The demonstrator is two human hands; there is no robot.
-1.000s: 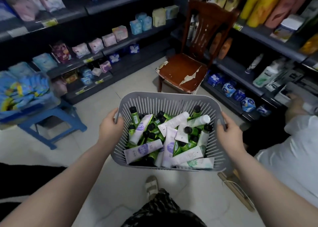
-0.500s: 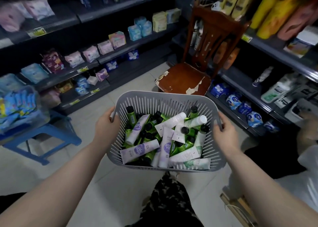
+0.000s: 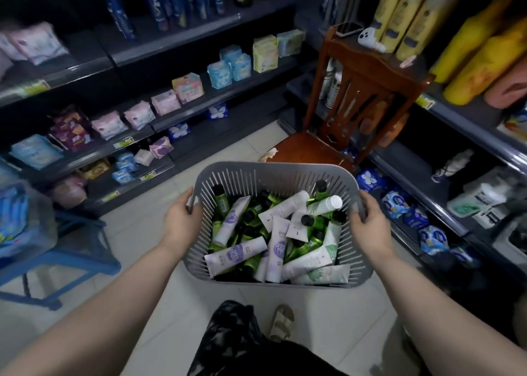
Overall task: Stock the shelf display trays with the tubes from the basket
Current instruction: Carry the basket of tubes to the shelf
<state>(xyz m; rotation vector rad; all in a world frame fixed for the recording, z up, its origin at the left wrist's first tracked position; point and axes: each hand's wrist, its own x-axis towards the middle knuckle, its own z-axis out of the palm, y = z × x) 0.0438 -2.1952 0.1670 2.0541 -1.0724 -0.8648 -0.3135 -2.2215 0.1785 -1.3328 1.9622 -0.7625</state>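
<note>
While the grey slotted basket [image 3: 273, 176] is carried above the tiled floor, the left hand [image 3: 182, 223] grips its left rim and the right hand [image 3: 370, 226] grips its right rim, the fingers of each curled round the edge. Inside the basket lie the tubes [image 3: 242, 254], piled loosely in several layers: white ones with purple or green print on top, green ones with black caps beneath and toward the far wall. No tube is outside the basket, so stocking is judged not yet begun. Beyond the basket stands a wooden chair [image 3: 313, 150]; to the right of the basket run dark shelves [image 3: 410, 164] (no display tray can be made out with certainty). Each tube is probably light, with a soft body that dents and a smooth, somewhat slippery skin. Take hold at the rigid cap or shoulder, or pinch across the flat crimped end. The loaded basket likely flexes, so support both rims.
</note>
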